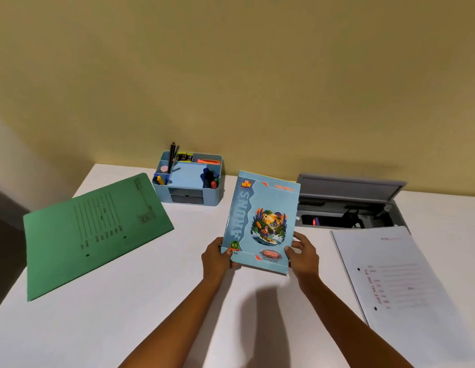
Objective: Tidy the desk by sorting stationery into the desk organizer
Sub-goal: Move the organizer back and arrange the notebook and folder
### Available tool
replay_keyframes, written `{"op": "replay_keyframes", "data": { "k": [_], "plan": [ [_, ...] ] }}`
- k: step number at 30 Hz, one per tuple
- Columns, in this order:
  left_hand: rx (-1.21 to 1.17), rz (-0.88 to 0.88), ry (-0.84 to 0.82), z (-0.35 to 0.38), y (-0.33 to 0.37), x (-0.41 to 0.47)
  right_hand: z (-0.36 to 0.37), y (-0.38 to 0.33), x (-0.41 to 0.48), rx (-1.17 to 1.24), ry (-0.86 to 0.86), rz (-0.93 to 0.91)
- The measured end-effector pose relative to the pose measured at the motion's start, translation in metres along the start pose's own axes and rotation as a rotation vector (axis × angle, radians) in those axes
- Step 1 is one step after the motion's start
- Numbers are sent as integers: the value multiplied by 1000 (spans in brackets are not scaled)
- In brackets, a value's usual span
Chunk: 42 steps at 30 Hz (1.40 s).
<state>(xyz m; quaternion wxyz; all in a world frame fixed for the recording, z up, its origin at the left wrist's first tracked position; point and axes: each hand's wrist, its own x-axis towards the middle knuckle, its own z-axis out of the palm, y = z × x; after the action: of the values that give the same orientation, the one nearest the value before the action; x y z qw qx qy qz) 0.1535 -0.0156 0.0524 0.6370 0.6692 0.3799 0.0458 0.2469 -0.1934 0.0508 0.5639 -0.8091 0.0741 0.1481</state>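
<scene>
A light blue notebook [260, 221] with a colourful cover picture is held tilted above the middle of the white desk [156, 301]. My left hand [217, 258] grips its lower left corner and my right hand [304, 252] grips its lower right edge. The light blue desk organizer [190, 196] stands at the back of the desk against the wall, left of the notebook. It holds upright pens, pencils, markers, clips and orange sticky flags in its compartments, and a small drawer sits at its front.
A green paper folder [95, 232] lies on the left of the desk, partly over the edge. A white folder [406, 285] with punched holes lies at the right. Behind it is a grey printer [348, 205] with its lid raised. A yellowish wall backs the desk.
</scene>
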Motion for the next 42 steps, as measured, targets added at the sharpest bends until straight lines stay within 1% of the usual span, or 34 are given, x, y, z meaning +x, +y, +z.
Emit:
{"op": "replay_keyframes", "data": {
  "k": [3, 7, 10, 12, 15, 17, 20, 22, 26, 29, 32, 34, 37, 40, 41, 42],
  "plan": [
    [48, -34, 11, 7, -3, 17, 5, 3, 23, -82, 2, -6],
    [56, -95, 1, 14, -10, 41, 17, 3, 49, -310, 3, -93],
    [35, -117, 31, 19, -13, 57, 26, 3, 66, -362, -11, -35],
    [94, -80, 42, 19, -14, 66, 31, 5, 76, -418, -13, -47],
    [325, 23, 63, 19, -17, 76, 37, 7, 88, -516, -15, -105],
    [512, 77, 92, 18, -18, 82, 41, 9, 96, -534, 0, -130],
    [655, 95, 103, 20, -17, 86, 46, 11, 103, -558, 16, -164],
    [682, 129, 82, 20, -20, 90, 49, 12, 106, -565, 15, -157],
    [649, 158, 67, 19, -24, 94, 52, 14, 106, -520, 0, -124],
    [632, 171, 77, 19, -25, 88, 51, 21, 98, -499, 8, -197],
    [641, 224, 105, 17, -29, 82, 47, 32, 83, -505, -47, -305],
    [705, 301, 104, 16, -33, 80, 46, 46, 73, -549, -110, -378],
    [872, 433, 70, 15, -41, 84, 42, 63, 65, -599, -161, -496],
    [930, 491, 49, 13, -42, 91, 38, 64, 63, -584, -209, -530],
    [925, 506, 46, 13, -41, 93, 39, 61, 63, -560, -208, -533],
    [919, 517, 44, 14, -41, 96, 40, 59, 66, -571, -147, -555]
  ]
}}
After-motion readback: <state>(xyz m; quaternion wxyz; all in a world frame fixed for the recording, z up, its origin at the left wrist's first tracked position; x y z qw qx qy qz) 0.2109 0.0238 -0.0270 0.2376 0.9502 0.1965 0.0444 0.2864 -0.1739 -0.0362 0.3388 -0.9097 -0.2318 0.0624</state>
